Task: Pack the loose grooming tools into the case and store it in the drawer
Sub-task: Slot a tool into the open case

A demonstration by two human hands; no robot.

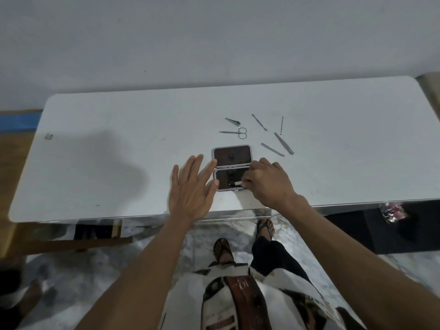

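The opened case (231, 168) is lying on the table (119, 163) between the two hands, its two halves sitting one behind the other. The left hand (190, 189) is resting just left of it, fingertips touching its edge; the right hand (266, 182) is reaching in from the right over the near half. Behind the right hand, loose tools are lying apart: nail clipper (233, 121), scissors (235, 132), and four slim implements (277, 141) further right.
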